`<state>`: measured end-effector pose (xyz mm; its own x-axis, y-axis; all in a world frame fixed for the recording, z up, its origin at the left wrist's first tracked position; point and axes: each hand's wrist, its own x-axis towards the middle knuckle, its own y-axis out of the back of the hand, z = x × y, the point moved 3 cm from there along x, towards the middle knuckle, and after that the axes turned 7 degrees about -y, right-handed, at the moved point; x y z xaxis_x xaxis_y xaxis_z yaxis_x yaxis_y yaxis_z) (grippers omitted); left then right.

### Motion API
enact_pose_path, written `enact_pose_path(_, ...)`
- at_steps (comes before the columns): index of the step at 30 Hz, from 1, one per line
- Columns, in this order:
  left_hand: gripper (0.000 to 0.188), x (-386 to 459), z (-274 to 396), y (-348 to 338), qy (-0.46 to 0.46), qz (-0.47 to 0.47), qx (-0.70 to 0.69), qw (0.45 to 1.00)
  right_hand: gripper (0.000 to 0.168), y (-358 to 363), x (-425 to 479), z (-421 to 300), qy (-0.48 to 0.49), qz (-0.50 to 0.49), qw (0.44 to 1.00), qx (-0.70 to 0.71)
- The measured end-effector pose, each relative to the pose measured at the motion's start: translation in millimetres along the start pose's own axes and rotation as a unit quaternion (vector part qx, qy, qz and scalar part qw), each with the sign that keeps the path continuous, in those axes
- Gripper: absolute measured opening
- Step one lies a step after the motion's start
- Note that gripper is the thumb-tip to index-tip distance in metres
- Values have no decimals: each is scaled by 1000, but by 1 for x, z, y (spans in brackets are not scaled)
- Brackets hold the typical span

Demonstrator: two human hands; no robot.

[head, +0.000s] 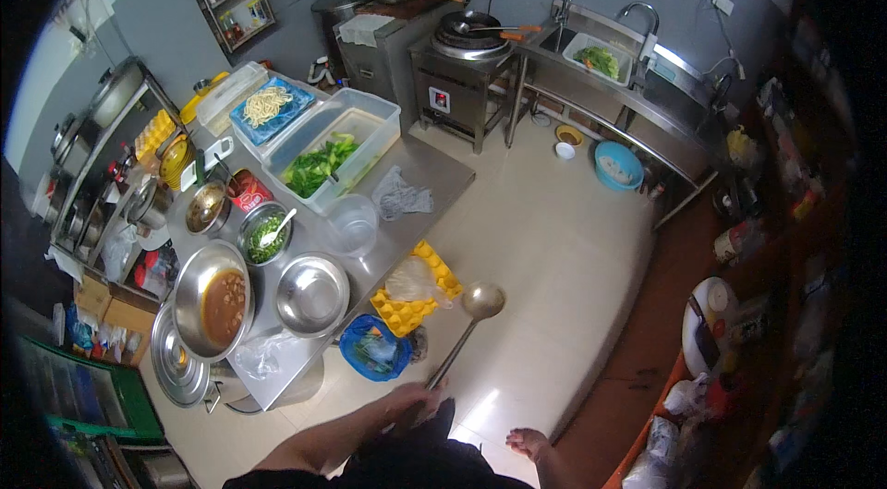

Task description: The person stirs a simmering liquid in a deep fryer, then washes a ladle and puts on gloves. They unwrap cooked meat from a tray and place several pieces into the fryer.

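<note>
My left hand [414,402] grips the handle of a long metal ladle [483,300], its round bowl held out over the floor. Low in the view, my right hand [527,444] hangs with loosely bent fingers and nothing visible in it. To the left is a steel table [443,174]. On its near end are a large steel basin [186,288] of brown sauce with chunks and a bare steel bowl [312,295]. Behind them, a smaller bowl [260,239] holds chopped greens and a white spoon, beside a clear plastic tub [351,226].
A plastic bin [388,108] with leafy greens and a blue-lined tray of noodles [267,107] occupy the table's far part. Below its edge are a yellow egg tray [440,267] and a blue-lined waste bin [374,371]. A wok stove [461,98] and a steel sink [651,108] line the back wall.
</note>
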<state>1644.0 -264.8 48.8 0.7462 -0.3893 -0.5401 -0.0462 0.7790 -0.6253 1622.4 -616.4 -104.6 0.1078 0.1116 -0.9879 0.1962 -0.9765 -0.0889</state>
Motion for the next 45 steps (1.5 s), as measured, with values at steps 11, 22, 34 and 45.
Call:
enact_pose_path(11, 26, 262, 178, -169, -126, -99, 124, 979, 42, -36, -178, -319, 292, -280, 914, -4)
enact_pose_path(22, 51, 493, 323, -331, 16, -166, 256, 952, 21, 120, -256, -573, 432, -155, 887, 44)
enact_pose_path(34, 18, 751, 469, -430, -72, -151, 250, 954, 23, 388, -227, -851, 420, -110, 879, -199)
enact_pose_path(45, 25, 923, 563, -458, 48, -107, 347, 931, 28, 718, -156, -1139, 465, 523, 699, -151)
